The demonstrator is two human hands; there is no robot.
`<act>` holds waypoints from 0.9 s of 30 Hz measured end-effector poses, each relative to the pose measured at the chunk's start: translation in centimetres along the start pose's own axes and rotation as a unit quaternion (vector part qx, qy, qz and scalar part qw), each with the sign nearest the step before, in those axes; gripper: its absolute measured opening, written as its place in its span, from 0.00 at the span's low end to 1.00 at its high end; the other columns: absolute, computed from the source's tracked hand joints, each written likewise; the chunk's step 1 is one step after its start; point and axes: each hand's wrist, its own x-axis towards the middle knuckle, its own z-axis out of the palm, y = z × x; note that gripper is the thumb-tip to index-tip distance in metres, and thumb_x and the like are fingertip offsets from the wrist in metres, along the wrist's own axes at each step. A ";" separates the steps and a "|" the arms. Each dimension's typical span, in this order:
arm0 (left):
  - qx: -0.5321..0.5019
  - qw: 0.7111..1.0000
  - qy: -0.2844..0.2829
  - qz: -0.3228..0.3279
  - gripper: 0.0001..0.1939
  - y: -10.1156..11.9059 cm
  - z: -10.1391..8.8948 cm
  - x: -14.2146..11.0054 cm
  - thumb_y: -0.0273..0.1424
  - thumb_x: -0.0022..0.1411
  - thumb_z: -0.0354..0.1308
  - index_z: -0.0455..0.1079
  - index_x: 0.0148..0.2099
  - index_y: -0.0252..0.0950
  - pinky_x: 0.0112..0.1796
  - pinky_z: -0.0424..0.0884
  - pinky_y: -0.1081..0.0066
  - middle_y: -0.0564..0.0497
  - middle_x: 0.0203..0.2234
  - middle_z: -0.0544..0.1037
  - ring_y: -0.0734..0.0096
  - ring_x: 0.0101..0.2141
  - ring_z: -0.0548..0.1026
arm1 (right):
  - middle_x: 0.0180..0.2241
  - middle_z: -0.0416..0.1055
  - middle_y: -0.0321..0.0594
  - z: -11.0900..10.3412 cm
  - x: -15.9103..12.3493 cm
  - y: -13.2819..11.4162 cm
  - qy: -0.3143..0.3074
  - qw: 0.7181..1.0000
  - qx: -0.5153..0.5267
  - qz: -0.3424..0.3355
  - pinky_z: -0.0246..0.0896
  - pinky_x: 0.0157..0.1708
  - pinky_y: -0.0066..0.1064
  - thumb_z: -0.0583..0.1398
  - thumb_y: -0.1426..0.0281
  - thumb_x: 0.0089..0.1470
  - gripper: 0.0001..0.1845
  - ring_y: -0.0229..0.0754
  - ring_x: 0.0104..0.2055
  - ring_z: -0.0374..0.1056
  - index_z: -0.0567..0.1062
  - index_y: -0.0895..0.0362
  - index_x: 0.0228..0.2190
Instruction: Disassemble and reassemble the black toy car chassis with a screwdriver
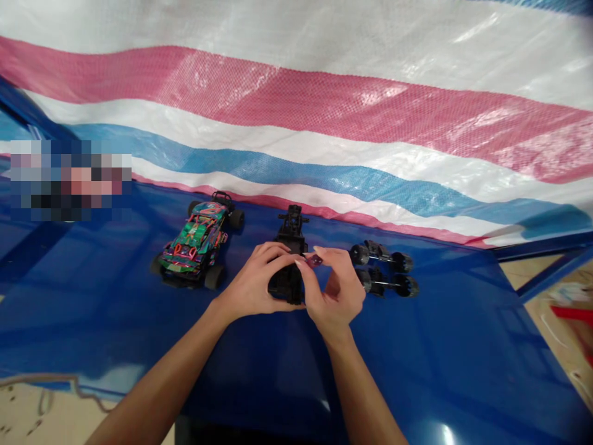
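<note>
Blue worktop [463,321], striped sheeting [296,99] behind; left fingers [273,254] grip black chassis [288,281], right fingers [311,262] pinch small purple part [314,260].

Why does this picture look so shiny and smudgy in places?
Head view, the only one: bright glare streaks the striped sheet; the glossy blue table shows soft reflections and a white hotspot near the bottom edge; coarse blocks hide a patch at left; the purple piece in the right hand is too small and soft to make out.
</note>
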 end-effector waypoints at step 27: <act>-0.024 0.999 -0.009 -0.023 0.39 0.1 -0.2 0.1 0.43 0.54 0.77 0.70 0.65 0.42 0.60 0.71 0.48 0.41 0.52 0.78 0.45 0.60 0.73 | 0.46 0.82 0.45 -0.5 -1.7 0.1 -0.010 1.000 0.016 -0.003 0.82 0.42 0.49 0.64 0.85 0.60 0.34 0.49 0.45 0.81 0.72 0.50 0.63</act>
